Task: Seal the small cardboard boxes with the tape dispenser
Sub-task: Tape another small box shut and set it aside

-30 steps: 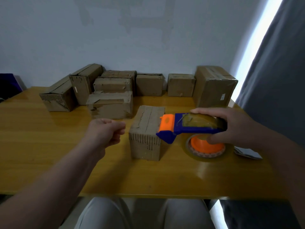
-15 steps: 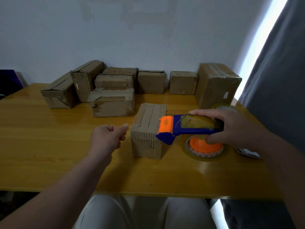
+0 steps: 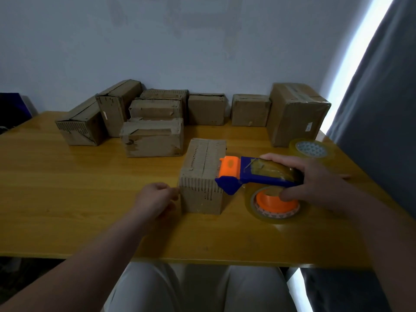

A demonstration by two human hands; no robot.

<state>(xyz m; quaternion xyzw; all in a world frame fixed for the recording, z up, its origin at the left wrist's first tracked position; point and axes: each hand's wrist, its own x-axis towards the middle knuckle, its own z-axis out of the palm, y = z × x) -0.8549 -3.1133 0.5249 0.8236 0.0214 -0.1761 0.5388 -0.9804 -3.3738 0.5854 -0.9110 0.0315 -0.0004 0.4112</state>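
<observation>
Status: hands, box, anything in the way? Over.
Left hand curled, at left edge of front box. Right hand grips tape dispenser, orange head at box's right edge. Nothing blocking.

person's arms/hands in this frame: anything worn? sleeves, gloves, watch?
Left hand and right hand are bare: no gloves, and no rings or watch that I can see. Left forearm and right forearm are bare too, with no sleeves in view. Light-coloured trousers on the lap.
</observation>
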